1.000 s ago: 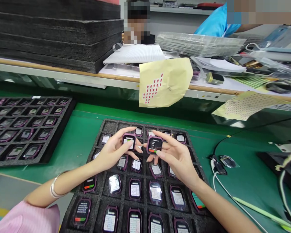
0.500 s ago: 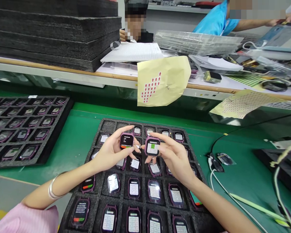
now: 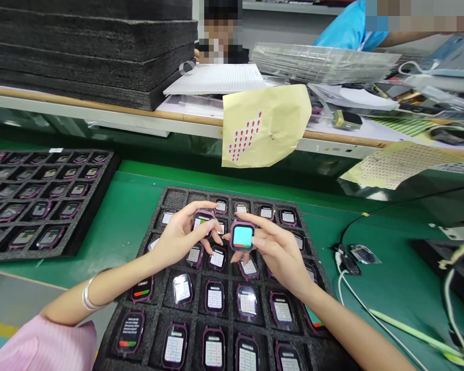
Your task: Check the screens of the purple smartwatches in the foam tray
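My left hand (image 3: 183,229) holds a purple-framed watch (image 3: 203,221) by its edges, the thumb lying across its lit screen. In my right hand (image 3: 276,247) is a second purple watch (image 3: 242,236), its screen cyan with a red strip at the bottom. Both watches are above a black foam tray (image 3: 158,314) whose compartments hold several similar watches. Most of these show white grid screens. One watch (image 3: 130,330) at the lower left has a dark screen with text and a red and green strip.
Another foam tray (image 3: 79,226) of watches lies at the left. Stacked black foam (image 3: 81,56) stands on the shelf, where yellow sticker sheets (image 3: 266,129) hang over the edge. Cables (image 3: 371,314) and a dark tray (image 3: 441,268) are at the right. Two people are beyond the shelf.
The left watch's dark text screen has changed and now shows green under my thumb. The right watch's screen went from a white grid to cyan. My left thumb has moved up over the screen.
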A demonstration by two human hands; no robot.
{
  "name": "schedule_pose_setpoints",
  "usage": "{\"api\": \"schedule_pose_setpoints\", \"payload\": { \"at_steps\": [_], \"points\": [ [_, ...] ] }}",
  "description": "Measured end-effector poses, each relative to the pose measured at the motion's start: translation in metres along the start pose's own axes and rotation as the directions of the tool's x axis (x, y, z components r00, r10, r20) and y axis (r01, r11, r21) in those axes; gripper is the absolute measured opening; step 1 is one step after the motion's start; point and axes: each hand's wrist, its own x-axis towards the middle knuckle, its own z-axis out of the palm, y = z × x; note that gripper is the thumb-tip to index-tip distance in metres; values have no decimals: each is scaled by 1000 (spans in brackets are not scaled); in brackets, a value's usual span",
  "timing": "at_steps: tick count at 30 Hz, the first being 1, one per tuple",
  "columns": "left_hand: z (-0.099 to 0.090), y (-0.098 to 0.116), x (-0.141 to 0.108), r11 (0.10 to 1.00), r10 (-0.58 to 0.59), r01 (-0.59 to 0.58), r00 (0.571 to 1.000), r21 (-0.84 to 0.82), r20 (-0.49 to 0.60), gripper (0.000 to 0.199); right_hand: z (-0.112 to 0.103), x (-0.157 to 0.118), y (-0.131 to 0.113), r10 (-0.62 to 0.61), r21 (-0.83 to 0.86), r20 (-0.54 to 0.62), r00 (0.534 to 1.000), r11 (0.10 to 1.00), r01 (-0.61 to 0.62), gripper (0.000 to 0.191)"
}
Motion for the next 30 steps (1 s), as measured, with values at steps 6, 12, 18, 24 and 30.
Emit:
{"api": "schedule_pose_setpoints", "payload": {
  "at_steps": [6, 12, 18, 24, 30],
  "points": [
    [-4, 0, -5, 998, 10, -6, 998, -58, 69, 60, 6, 1, -2, 38, -49, -16, 999, 998, -39, 54],
    [-15, -4, -4, 999, -4, 6, 999, -45, 47, 56, 0, 15, 3, 9, -133, 40, 999, 991, -3, 60],
    [-34, -7, -8, 999, -3, 6, 998, -44, 68, 73, -5, 79, 20, -49, -372, 254, 966, 917, 144, 56],
    [-74, -14, 7, 973, 94, -92, 996, 211, -1, 71, 2, 158, 61, -44, -739, 345, 938, 603, 301, 44],
    [-127, -20, 47, 443, 214, -147, 975, 884, 55, 47, -6, 157, 70, 17, -875, 382, 924, 327, 356, 40]
  ]
}}
